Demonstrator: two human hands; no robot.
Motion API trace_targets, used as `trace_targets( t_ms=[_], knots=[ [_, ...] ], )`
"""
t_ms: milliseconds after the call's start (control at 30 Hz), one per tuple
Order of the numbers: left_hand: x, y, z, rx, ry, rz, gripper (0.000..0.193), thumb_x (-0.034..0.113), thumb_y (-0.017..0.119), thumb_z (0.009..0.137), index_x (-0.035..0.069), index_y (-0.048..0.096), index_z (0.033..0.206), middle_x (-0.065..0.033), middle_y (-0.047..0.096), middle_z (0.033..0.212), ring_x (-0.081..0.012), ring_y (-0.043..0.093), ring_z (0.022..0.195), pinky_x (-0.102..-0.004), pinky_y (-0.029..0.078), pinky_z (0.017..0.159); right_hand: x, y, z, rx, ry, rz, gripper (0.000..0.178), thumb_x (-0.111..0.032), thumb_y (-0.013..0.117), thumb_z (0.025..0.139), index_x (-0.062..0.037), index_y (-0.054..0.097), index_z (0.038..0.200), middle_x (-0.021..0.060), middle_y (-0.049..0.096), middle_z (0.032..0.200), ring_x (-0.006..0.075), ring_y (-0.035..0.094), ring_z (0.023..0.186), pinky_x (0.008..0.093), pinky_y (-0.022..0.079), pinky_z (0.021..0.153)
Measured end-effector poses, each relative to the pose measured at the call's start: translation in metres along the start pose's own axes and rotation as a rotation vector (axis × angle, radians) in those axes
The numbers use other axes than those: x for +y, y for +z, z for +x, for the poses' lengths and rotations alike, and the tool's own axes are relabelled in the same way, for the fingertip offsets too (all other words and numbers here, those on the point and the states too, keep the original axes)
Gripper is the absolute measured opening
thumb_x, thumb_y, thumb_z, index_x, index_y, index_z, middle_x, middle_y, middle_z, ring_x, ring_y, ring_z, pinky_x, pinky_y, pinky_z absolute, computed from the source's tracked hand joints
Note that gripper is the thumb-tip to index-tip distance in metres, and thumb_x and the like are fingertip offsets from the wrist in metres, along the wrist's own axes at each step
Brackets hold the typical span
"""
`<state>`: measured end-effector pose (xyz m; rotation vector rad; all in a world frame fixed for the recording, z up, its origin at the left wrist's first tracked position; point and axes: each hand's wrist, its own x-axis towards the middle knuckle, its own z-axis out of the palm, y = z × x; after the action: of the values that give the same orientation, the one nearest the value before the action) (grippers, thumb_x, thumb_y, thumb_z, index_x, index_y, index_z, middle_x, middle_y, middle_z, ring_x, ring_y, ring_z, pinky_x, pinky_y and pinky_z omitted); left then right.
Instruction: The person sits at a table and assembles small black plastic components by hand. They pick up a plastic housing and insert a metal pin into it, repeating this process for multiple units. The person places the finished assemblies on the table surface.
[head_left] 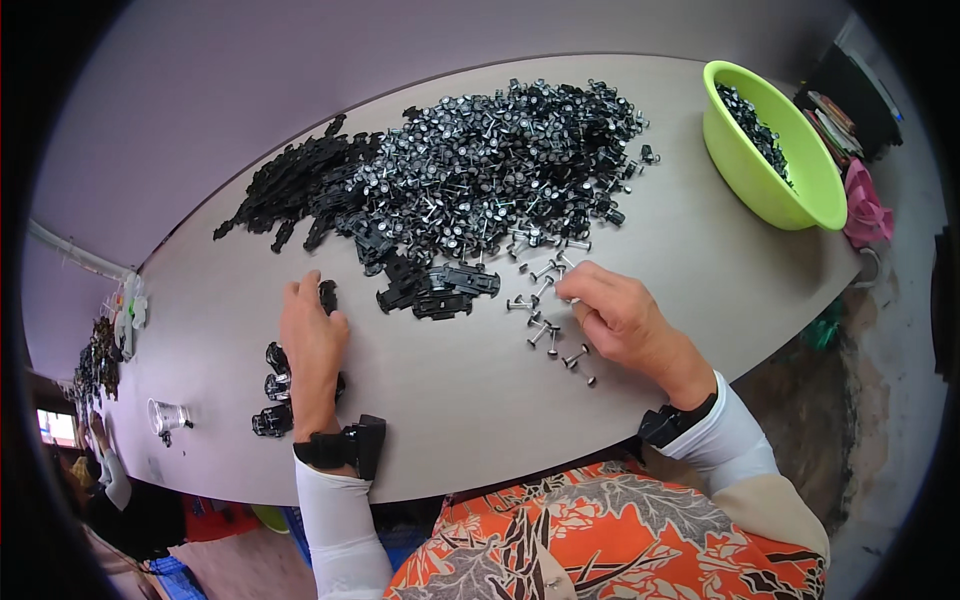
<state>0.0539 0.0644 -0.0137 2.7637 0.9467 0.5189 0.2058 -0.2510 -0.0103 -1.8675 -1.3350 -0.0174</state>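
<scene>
My left hand reaches over the left part of the table, its fingers closed about a black plastic toy-car chassis showing between index finger and thumb. Beside its wrist stand several black toy-car bodies in a column, partly hidden by the hand. My right hand is pinched at the edge of a loose group of metal wheel axles with dark wheels. Whatever its fingertips hold is hidden. Between the hands, farther off, lie several flat black chassis.
A large heap of wheel axles covers the table's far middle, with a pile of black chassis left of it. A lime-green basin of dark parts stands at the right. A small clear cup is at left; another person's hand shows beyond.
</scene>
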Motion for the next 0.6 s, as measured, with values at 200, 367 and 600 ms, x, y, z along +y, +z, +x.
trace_targets(
  t_ms=[200,367,600],
  knots=[
    [0.027,-0.002,-0.016,0.12,-0.11,-0.644,0.048,-0.004,0.057,0.073,0.0,0.056,0.121,-0.0116,0.06,0.108,-0.0168,0.055,0.084,-0.0269,0.048,0.075,-0.018,-0.021,-0.027,-0.117,0.071,-0.041,0.029,0.001,0.063,0.072,-0.0033,0.056,0.101,0.0101,0.057,0.091,0.0286,0.059,0.068,0.0348,0.049,0.059],
    [0.072,-0.006,-0.038,-0.467,-0.193,-1.837,0.042,0.0,0.058,0.077,0.0,0.055,0.119,-0.0187,0.06,0.11,-0.0201,0.061,0.087,-0.0314,0.055,0.075,-0.04,-0.009,-0.047,-0.289,-0.002,-0.115,0.029,-0.005,0.065,0.072,-0.0053,0.057,0.1,0.0068,0.054,0.106,0.0231,0.059,0.082,0.033,0.051,0.06],
    [0.102,0.018,-0.066,-1.091,-0.489,-1.887,0.033,0.004,0.054,0.085,-0.003,0.054,0.117,-0.022,0.062,0.111,-0.029,0.066,0.093,-0.0382,0.06,0.073,-0.035,0.011,-0.044,-0.338,-0.079,-0.117,0.02,-0.002,0.063,0.074,-0.0044,0.058,0.094,0.0065,0.055,0.105,0.0232,0.059,0.086,0.0321,0.051,0.064]
  ],
)
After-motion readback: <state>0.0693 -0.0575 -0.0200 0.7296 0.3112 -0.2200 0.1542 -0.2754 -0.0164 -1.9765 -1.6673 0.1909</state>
